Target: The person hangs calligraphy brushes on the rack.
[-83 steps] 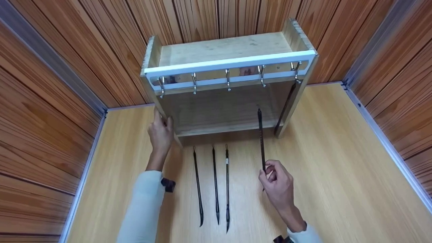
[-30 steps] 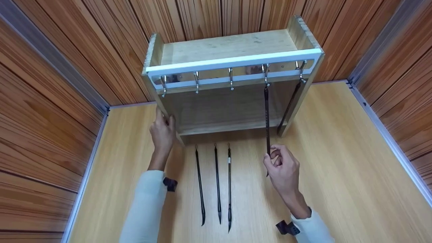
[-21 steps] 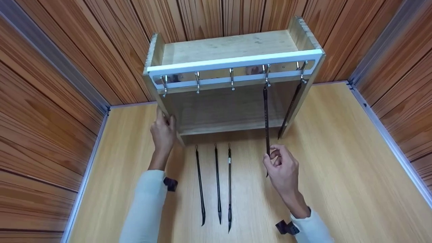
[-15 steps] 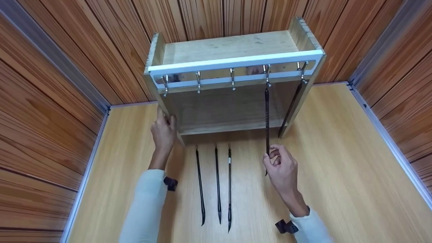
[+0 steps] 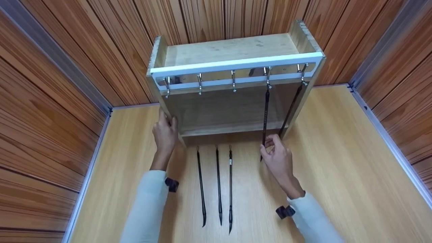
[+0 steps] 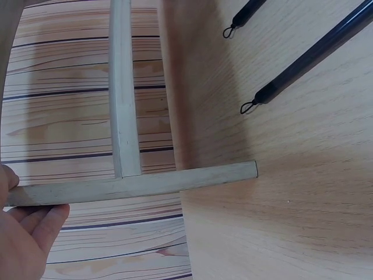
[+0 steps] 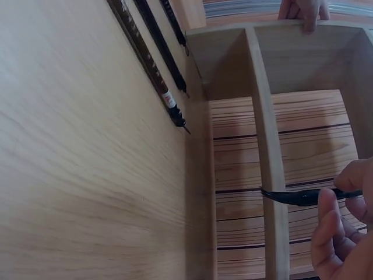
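My right hand (image 5: 278,158) pinches a dark calligraphy brush (image 5: 265,111) near its lower end. The brush's top reaches the fourth hook (image 5: 268,79) from the left on a wooden rack (image 5: 229,50). In the right wrist view, the brush's black bristle tip (image 7: 291,197) sticks out past the fingers. Another brush (image 5: 291,108) hangs from the rightmost hook, leaning along the side panel. My left hand (image 5: 165,133) grips the rack's left side panel; in the left wrist view, thumb and fingers lie on either side of that board (image 6: 122,188).
On the table (image 5: 337,162) lie three dark brushes side by side: a left one (image 5: 201,185), a middle one (image 5: 219,185) and a right one (image 5: 231,189), loops toward the rack. Three left hooks (image 5: 200,84) hold nothing. Wood-patterned walls (image 5: 50,135) stand around the table.
The held brush has risen from below the fourth hook to it. Since half a second ago, my right hand has moved up toward the rack, tilting the brush's lower end left. My left hand keeps its grip.
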`<state>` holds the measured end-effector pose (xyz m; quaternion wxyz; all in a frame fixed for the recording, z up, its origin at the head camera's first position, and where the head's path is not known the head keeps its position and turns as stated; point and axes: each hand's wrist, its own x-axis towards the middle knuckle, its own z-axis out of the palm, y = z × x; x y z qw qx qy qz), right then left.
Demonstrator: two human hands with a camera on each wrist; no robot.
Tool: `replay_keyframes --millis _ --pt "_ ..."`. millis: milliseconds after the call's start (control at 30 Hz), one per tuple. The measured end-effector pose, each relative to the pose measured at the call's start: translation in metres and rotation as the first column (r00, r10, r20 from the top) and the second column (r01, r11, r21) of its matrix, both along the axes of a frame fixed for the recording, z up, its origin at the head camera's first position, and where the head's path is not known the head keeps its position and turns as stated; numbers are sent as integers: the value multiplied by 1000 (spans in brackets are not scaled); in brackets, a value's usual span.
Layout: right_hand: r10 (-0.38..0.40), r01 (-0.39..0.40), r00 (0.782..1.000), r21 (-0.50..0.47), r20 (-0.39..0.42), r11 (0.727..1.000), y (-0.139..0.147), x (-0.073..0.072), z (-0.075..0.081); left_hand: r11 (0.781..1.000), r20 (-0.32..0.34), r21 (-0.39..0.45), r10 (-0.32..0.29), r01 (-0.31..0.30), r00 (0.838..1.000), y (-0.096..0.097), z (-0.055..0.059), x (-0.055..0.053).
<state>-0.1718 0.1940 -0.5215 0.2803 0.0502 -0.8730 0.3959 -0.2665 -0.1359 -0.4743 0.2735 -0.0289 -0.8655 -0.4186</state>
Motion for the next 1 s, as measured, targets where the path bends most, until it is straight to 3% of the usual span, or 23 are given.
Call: replay_keyframes --millis 200,633,1000 --pt "4 -6 999 29 44 1000 2 -8 -1 1000 7 13 -3 3 1000 1 -3 1" --pt "18 -19 996 9 89 1000 -3 -3 -1 1000 34 17 7 -8 999 0 0 1" --pt "24 -8 981 -86 190 996 -7 13 2 999 -10 -44 20 -20 1000 0 1 0"
